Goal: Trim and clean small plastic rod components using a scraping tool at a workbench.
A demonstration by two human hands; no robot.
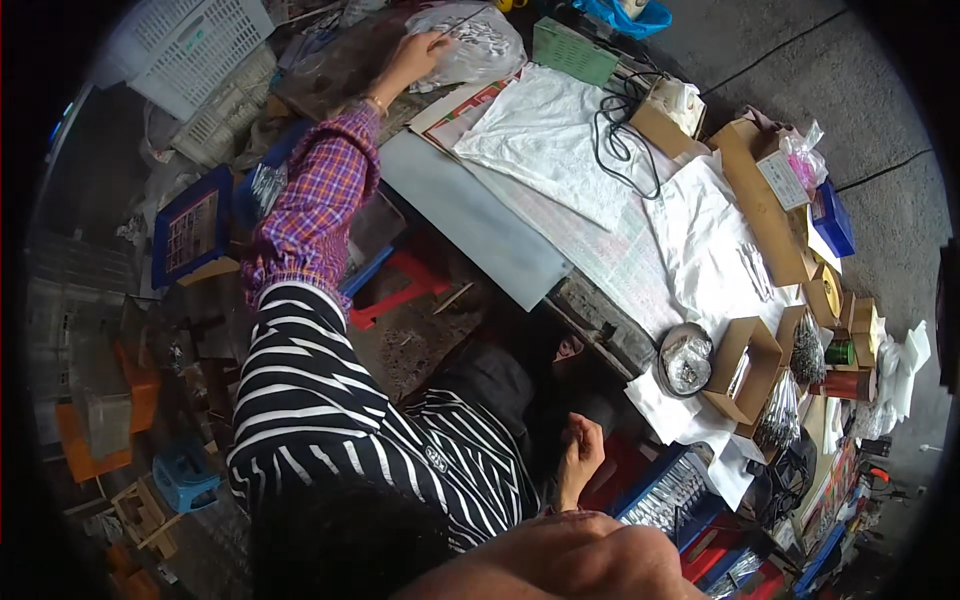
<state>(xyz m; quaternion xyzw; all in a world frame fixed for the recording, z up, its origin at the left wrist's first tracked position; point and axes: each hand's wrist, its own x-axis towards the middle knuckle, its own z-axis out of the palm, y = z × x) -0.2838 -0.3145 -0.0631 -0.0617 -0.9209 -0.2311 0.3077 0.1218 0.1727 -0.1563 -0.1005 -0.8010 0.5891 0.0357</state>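
My left arm, in a purple checked sleeve cover, stretches to the far left of the worktable. There my left hand point(412, 62) touches the near edge of a clear plastic bag point(480, 45) filled with small shiny pieces. Its fingers are bent inward at the bag, and whatever they grip is hidden. Close to my body, below the table's near edge, my right hand point(580, 455) is raised with curled fingers and nothing visible in them. A bare grey metal sheet point(470, 215) lies along the table edge between the two hands.
White cloth point(545, 140) covers much of the table, with a black cable point(610, 150) across it. A metal bowl point(685, 362) and an open cardboard box point(745, 370) stand to the right. Beneath the table is a red stool point(405, 285); white crates point(205, 60) are stacked far left.
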